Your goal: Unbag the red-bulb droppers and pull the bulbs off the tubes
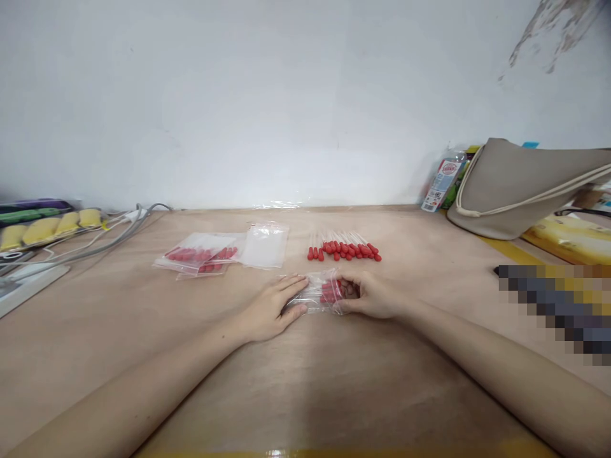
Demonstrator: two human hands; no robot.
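Note:
Between my hands, low over the table, a small clear zip bag (312, 299) lies sideways with several red-tipped white sticks (330, 291) inside, red ends to the right. My left hand (274, 306) holds the bag's left end, thumb at the near edge and fingers at the far edge. At the right end, the fingers and thumb of my right hand (365, 294) are closed on the bag by the red tips. Just beyond lies a loose pile of red-tipped sticks (348, 249), tips toward me.
Filled clear bags (191, 254) overlap at the left, beside flat bags (264, 245) without red tips. Cables (119, 226), a white power strip (35, 286) and yellow packs (48, 229) sit far left. A grey drawstring bag (520, 184) and a labelled bottle (443, 181) stand right, near the wall.

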